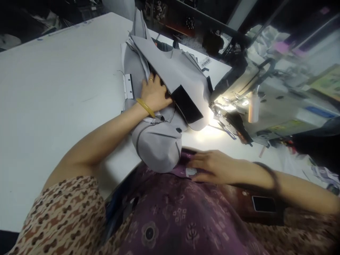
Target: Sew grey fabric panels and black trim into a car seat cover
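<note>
A bulky sewn piece of grey fabric (156, 147) lies bunched over the table edge, its lower end rounded and hanging toward my lap. My left hand (155, 94) grips it in the middle, fingers bent at the edge of an upper panel, with some fingertips hidden under the fold. A black rectangular patch (187, 103) sits on that panel, just right of the hand. Over the purple apron (186, 212), my right hand (207, 166) is apart from the fabric, its fingers stretched out and slightly blurred. A small whitish patch (190, 172) shows by its fingertips.
A sewing machine (239, 85) with a lit needle area stands to the right on the white table (66, 78). Scissors (224, 129) lie beside it. A black-and-white strip (128, 86) rests by the fabric's left edge. A phone (264, 204) lies below my right forearm.
</note>
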A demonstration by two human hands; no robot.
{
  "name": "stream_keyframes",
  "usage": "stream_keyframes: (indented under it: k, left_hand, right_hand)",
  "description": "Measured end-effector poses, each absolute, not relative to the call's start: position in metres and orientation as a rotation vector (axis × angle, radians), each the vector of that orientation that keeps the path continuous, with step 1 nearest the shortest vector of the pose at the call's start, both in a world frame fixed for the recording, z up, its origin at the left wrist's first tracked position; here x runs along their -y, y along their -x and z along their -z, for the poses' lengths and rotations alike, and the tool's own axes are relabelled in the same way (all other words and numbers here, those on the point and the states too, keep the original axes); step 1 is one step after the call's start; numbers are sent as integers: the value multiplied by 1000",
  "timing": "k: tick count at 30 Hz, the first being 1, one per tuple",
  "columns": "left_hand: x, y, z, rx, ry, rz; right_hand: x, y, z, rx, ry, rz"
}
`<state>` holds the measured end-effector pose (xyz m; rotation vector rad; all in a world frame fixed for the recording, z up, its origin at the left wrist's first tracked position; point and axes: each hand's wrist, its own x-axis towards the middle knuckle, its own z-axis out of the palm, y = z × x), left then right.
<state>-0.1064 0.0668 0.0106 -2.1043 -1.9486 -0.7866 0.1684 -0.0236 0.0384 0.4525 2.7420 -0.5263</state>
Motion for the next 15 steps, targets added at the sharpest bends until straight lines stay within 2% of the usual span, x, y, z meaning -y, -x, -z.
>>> stream_keyframes:
  k: [4,8,11,15]
  left_hand:
    - [-51,129,-14,2300,1904,886]
    - [-63,135,0,2775,2038,1006]
    - [-77,120,-11,2676,2001,1457]
    - [-77,86,-80,2475,2074,1896]
  right_hand:
    - [5,-135,-12,-2729,-506,473]
    - [6,-109,4,-2732,-634,266]
    - [11,-97,13,-2784,-643,207]
    - [7,-76,27,-2871,-687,303]
